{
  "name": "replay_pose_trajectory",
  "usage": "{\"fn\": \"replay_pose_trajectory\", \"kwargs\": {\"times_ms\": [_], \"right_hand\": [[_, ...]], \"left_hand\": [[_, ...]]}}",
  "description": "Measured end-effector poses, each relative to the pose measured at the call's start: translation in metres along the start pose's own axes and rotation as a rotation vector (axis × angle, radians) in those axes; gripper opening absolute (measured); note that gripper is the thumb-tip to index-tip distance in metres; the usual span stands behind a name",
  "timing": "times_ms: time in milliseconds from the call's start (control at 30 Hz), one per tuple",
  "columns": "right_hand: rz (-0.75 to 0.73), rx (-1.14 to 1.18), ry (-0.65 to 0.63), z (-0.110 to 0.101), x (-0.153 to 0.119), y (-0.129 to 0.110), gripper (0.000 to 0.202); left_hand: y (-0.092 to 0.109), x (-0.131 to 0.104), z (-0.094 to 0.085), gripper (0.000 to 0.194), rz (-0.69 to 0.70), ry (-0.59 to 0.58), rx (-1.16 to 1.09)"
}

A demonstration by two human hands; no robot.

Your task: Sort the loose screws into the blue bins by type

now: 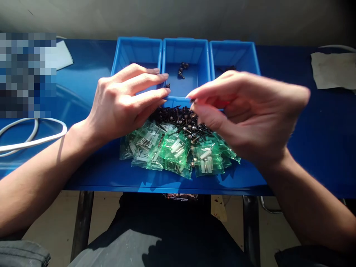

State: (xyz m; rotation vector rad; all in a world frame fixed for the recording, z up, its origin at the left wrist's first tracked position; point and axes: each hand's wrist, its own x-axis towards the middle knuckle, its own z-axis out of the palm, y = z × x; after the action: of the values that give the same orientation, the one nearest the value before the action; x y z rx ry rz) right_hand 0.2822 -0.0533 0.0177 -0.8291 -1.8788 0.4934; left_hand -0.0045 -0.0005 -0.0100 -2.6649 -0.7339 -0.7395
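My left hand [126, 98] reaches over the front of the left blue bin [139, 48], palm down, fingers stretched and a little apart. A small dark screw [167, 85] shows between its fingertips and the middle blue bin [185, 50]; whether they touch is unclear. Thumb and forefinger of my right hand [244, 111] are pinched together at the middle bin's front rim, with a tiny dark piece between them, too small to name. Below both hands lies a heap of dark screws [180, 116]. Several flange-headed screws [182, 69] rest inside the middle bin.
The right blue bin [233, 52] holds a few dark pieces. Green clear packets [175, 148] with white plugs and screws lie in front of the heap. A white cable [33, 142] loops at left. Paper [333, 70] lies at right on the blue table [300, 148].
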Motion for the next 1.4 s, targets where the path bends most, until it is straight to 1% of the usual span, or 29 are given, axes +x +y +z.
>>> {"fn": "replay_pose_trajectory", "kwargs": {"times_ms": [100, 133, 200, 267, 300, 367, 433, 467, 533, 600, 700, 833, 967, 1100, 1233, 1400], "right_hand": [[0.066, -0.126, 0.213, -0.008, 0.005, 0.013, 0.011], [0.07, -0.197, 0.25, -0.013, 0.007, 0.017, 0.014], [0.066, -0.353, 0.257, -0.022, 0.009, 0.025, 0.025], [0.02, -0.459, 0.184, -0.028, 0.008, 0.026, 0.031], [-0.046, -0.473, 0.107, -0.029, 0.007, 0.025, 0.031], [-0.255, -0.453, -0.1, -0.028, 0.004, 0.022, 0.024], [-0.431, -0.502, -0.317, -0.021, 0.001, 0.018, 0.018], [-0.47, -0.564, -0.388, -0.017, 0.0, 0.017, 0.018], [-0.469, -0.701, -0.485, -0.01, -0.002, 0.017, 0.023], [-0.448, -0.757, -0.511, -0.006, -0.003, 0.018, 0.026], [-0.437, -0.761, -0.511, -0.004, -0.004, 0.019, 0.027], [-0.444, -0.769, -0.514, -0.006, -0.003, 0.019, 0.029], [-0.442, -0.734, -0.526, -0.007, -0.003, 0.021, 0.024], [-0.445, -0.717, -0.54, -0.005, -0.002, 0.021, 0.029], [-0.439, -0.709, -0.535, 0.0, -0.002, 0.019, 0.031], [-0.431, -0.643, -0.528, 0.004, -0.003, 0.018, 0.026]], "left_hand": [[0.001, 0.001, 0.0, 0.028, -0.006, -0.01, 0.01], [0.001, 0.001, -0.001, 0.028, -0.008, -0.014, 0.015], [0.001, 0.001, -0.001, 0.028, -0.012, -0.028, 0.027], [0.001, 0.001, -0.002, 0.028, -0.017, -0.035, 0.03], [0.001, 0.001, -0.002, 0.028, -0.014, -0.032, 0.028], [0.001, 0.001, -0.002, 0.029, -0.002, -0.022, 0.024], [0.001, 0.001, -0.002, 0.03, 0.0, -0.024, 0.023], [0.002, 0.002, -0.002, 0.03, -0.005, -0.025, 0.022], [0.004, 0.002, -0.002, 0.028, -0.022, -0.024, 0.011], [0.007, 0.003, -0.002, 0.025, -0.052, -0.013, -0.006], [0.009, 0.004, -0.001, 0.024, -0.087, 0.009, -0.019], [0.008, 0.004, 0.001, 0.024, -0.06, 0.012, -0.019], [0.005, 0.003, 0.001, 0.023, -0.046, 0.031, -0.041], [0.004, 0.003, 0.001, 0.024, -0.06, 0.001, -0.08], [0.005, 0.005, 0.001, 0.022, -0.021, 0.039, -0.026], [0.006, 0.006, 0.002, 0.022, -0.047, 0.011, -0.007]]}}
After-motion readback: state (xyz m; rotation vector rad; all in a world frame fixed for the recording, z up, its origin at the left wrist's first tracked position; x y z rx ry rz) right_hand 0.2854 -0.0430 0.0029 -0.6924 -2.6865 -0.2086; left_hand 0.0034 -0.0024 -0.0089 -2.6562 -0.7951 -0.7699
